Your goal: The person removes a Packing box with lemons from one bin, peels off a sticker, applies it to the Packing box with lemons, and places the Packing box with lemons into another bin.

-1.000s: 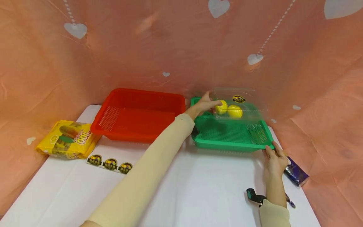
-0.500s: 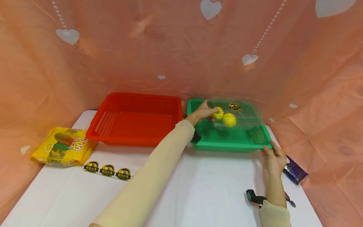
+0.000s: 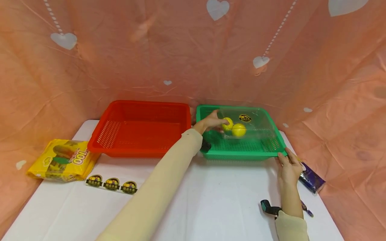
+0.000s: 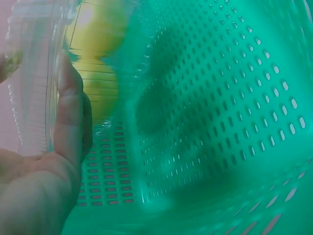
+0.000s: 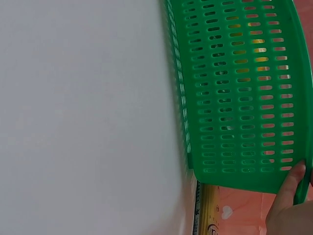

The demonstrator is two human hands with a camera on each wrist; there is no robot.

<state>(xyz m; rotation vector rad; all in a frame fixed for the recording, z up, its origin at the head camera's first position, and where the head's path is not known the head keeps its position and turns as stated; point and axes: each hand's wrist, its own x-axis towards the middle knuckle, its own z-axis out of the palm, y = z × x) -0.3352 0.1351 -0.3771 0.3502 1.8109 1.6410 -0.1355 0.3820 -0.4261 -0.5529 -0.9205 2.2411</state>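
Observation:
My left hand (image 3: 211, 122) grips the left end of a clear plastic clamshell box (image 3: 256, 125) with a black and gold round sticker on its lid. Two yellow round fruits (image 3: 239, 130) lie inside the box near that hand. In the left wrist view the thumb and fingers hold the box's side, with the fruits (image 4: 98, 29) behind the clear wall. The box is low inside a green plastic basket (image 3: 238, 154). My right hand (image 3: 289, 170) pinches the basket's front right corner; in the right wrist view its fingers (image 5: 293, 183) are at the rim.
A red basket (image 3: 141, 153) stands to the left. Beside it lie a yellow printed packet (image 3: 61, 160) and a strip of round stickers (image 3: 111, 184). A purple packet (image 3: 312, 179) lies by the right table edge. A pink curtain with hearts hangs behind.
My left hand has lowered the clamshell box with the fruits from above the green basket down into it. My right hand keeps its hold on the corner. The head view has shifted slightly.

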